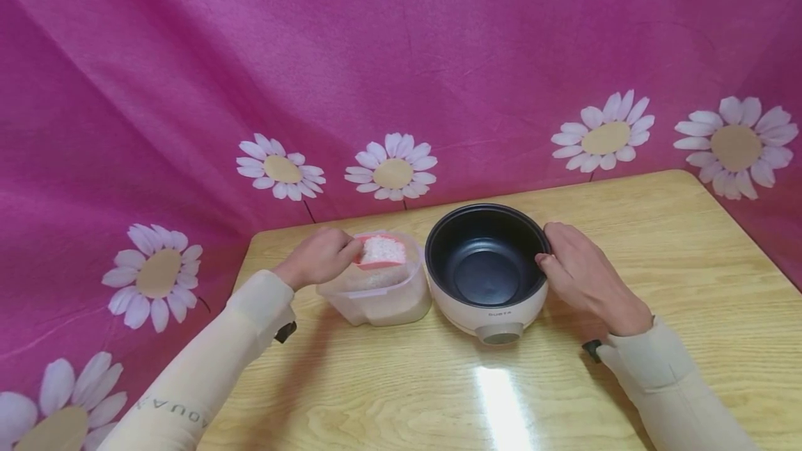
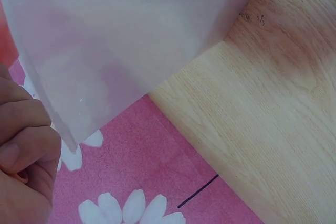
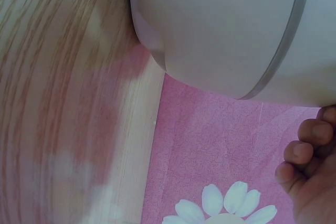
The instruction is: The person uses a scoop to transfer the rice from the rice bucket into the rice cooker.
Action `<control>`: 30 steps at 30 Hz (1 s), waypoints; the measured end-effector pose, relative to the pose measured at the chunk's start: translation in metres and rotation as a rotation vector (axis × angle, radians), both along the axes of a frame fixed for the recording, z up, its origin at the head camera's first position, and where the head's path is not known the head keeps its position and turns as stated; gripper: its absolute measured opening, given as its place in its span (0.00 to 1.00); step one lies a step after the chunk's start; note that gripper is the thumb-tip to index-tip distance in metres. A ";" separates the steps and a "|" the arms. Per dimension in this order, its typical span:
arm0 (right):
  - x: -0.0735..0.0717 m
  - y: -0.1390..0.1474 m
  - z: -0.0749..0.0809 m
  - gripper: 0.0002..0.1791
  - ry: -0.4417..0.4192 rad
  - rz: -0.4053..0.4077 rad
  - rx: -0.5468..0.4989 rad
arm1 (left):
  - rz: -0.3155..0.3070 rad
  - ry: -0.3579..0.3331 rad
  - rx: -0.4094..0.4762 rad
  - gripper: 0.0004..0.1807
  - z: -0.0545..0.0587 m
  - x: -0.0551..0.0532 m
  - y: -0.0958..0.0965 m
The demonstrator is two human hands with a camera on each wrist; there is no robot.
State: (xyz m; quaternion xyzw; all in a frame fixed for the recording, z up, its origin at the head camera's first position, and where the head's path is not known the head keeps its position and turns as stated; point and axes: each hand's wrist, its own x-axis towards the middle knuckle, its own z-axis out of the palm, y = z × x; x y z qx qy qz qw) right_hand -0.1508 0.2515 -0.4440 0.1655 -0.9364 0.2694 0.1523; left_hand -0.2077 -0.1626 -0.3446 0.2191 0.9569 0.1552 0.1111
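Observation:
My left hand (image 1: 321,256) grips the handle of a red scoop (image 1: 382,266) heaped with white rice (image 1: 384,249). The scoop is at the mouth of a translucent plastic container (image 1: 401,306), which has more pale grain inside. Right beside it stands a white electric pot (image 1: 452,312) with a black, bare interior and a dial on its front. On the pot's right side, my right hand (image 1: 579,275) holds the rim, thumb over the edge. In the left wrist view, curled fingers (image 2: 31,145) show by the container's wall; the scoop is mostly out of frame there.
Both vessels stand on a light wooden table (image 1: 388,395), towards its back edge. A magenta cloth (image 1: 401,54) with printed daisies hangs behind and to the left. Light glares off the tabletop in front of the pot.

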 end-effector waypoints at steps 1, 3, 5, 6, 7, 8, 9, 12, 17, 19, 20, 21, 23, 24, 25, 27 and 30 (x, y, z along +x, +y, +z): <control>0.000 0.000 0.000 0.04 0.003 0.000 0.000 | 0.000 0.003 0.001 0.23 0.000 0.000 0.000; 0.000 0.000 0.000 0.04 0.007 0.000 0.001 | -0.002 0.010 0.002 0.23 0.001 0.000 -0.001; 0.001 0.000 0.000 0.04 0.004 -0.003 0.002 | -0.003 0.011 0.005 0.23 0.002 0.000 -0.001; 0.001 0.000 -0.001 0.04 -0.001 -0.004 0.000 | -0.003 0.011 0.005 0.23 0.002 0.000 -0.002; 0.001 0.000 -0.001 0.04 -0.005 -0.005 0.000 | -0.004 0.011 0.009 0.24 0.003 0.000 -0.002; 0.001 -0.001 -0.001 0.04 -0.008 -0.006 -0.001 | -0.005 0.010 0.011 0.24 0.003 0.000 -0.002; 0.001 -0.001 -0.001 0.04 -0.009 -0.006 0.000 | -0.004 0.008 0.015 0.24 0.004 0.000 -0.002; 0.001 0.000 -0.001 0.04 -0.003 -0.006 0.001 | -0.006 0.004 0.025 0.24 0.007 0.000 -0.001; 0.000 0.000 -0.001 0.03 0.012 0.001 0.000 | -0.020 0.024 0.033 0.25 0.011 -0.001 0.002; 0.000 0.000 -0.001 0.04 0.009 0.004 -0.002 | -0.029 0.039 0.038 0.26 0.011 -0.002 0.003; 0.000 0.000 0.000 0.04 0.007 0.003 -0.001 | -0.032 0.046 0.041 0.27 0.012 -0.002 0.004; 0.000 0.000 0.000 0.04 0.005 0.003 -0.001 | -0.034 0.048 0.043 0.27 0.012 -0.002 0.005; 0.000 0.000 0.000 0.04 -0.001 0.002 0.000 | -0.032 0.043 0.047 0.27 0.013 -0.002 0.007; 0.000 0.000 -0.001 0.04 -0.002 0.002 0.001 | -0.032 0.040 0.047 0.27 0.013 -0.003 0.008; 0.000 0.000 -0.001 0.04 -0.004 0.001 0.002 | -0.030 0.032 0.047 0.26 0.014 -0.003 0.009; 0.000 0.000 -0.001 0.04 -0.009 -0.001 0.001 | -0.028 0.015 0.045 0.26 0.016 -0.003 0.012; 0.000 0.000 -0.001 0.04 -0.014 -0.002 0.001 | -0.030 -0.011 0.039 0.24 0.019 -0.003 0.018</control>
